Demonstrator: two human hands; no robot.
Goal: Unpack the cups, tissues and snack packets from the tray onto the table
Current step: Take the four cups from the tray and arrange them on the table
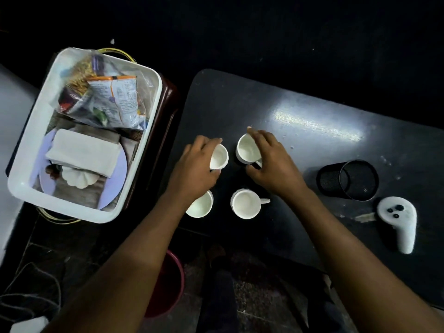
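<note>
Left hand (194, 169) fingers grip a tilted white cup (219, 156); right hand (271, 164) fingers pinch 2nd cup's (246, 149) handle on dark tabletop (312, 111); snack packets (103, 94), tissues (83, 151) in tray (153, 111).

Looked steeply down from head height, close above the table (324, 111), both forearms running up from the bottom edge. Faced forward past the fingertips (249, 129); tray (21, 186) off left of them.
</note>
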